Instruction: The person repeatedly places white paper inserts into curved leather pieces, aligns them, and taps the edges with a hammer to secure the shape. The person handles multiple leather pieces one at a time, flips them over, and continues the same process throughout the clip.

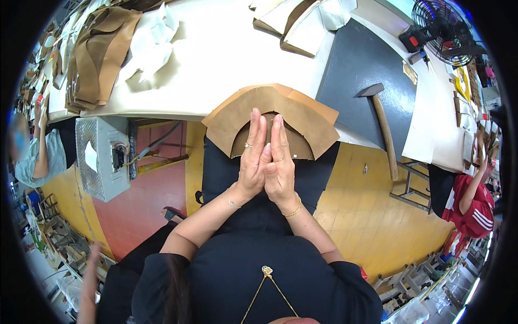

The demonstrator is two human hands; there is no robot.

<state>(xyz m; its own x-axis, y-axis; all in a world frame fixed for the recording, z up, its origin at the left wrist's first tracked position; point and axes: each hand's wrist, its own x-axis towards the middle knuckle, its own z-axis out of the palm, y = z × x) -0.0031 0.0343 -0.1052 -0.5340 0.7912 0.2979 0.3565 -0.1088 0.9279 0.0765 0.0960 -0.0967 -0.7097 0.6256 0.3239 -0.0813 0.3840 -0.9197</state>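
Note:
In front of my chest, my left hand (251, 164) and my right hand (280, 167) are held up close together, palms facing inward. The fingers of both are stretched out straight, and the thumbs meet in the middle. I see nothing held between them. Just beyond the fingertips, curved brown leather pieces (319, 132) lie at the table's near edge, overhanging it toward me. Lighter tan edges show from under the top brown layer. My hands overlap the arched cutout in the leather, so I cannot tell whether they touch it.
A hammer (384, 121) with a wooden handle lies on a dark board (349, 75) at the right. Brown leather pieces (102, 59) and crumpled white paper (154, 46) are at the far left. A black fan (443, 32) stands far right. Other people work at both sides.

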